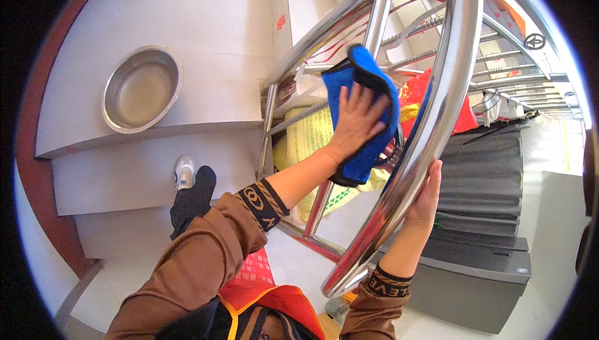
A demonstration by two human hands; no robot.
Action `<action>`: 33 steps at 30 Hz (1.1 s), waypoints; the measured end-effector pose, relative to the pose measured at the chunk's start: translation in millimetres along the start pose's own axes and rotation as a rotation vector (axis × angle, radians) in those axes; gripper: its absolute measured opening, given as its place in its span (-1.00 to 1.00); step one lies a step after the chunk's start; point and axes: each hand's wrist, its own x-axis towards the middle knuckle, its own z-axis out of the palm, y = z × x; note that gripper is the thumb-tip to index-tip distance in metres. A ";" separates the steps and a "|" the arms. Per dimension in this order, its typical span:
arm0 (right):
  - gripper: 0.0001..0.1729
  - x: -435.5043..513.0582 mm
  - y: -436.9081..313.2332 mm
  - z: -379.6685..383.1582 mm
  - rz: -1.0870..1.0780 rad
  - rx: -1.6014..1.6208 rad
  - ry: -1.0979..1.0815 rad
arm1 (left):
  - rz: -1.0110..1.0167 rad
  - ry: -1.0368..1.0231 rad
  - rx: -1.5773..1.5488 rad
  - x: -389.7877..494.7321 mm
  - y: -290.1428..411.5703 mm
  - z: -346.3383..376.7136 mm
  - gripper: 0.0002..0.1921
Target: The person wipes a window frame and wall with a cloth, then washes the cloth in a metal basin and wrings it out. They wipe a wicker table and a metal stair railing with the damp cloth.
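My left hand [358, 120] lies on a blue cloth with black edging [346, 82], fingers spread, pressing it against the inner bars of a stainless steel stair railing. The cloth drapes around part of the metalwork and hides what lies behind it. With my right hand [425, 195] I grip the thick polished handrail [449, 101] from its outer side; most of those fingers are hidden behind the tube. A steel upright [377, 19] rises above the cloth, and another post [319, 209] shows below it.
A metal basin [142, 89] holding cloudy liquid stands on the pale stair landing [220, 77] at left. My shoe [185, 171] is on a lower step. Beyond the railing are yellow printed sacks [309, 138], a red bag [461, 117] and a dark grey cabinet [468, 284].
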 end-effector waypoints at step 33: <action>-0.36 -8.4 8.9 6.3 -0.297 -0.398 0.179 | -0.959 -0.190 -1.194 -13.7 -142.0 35.3 -0.69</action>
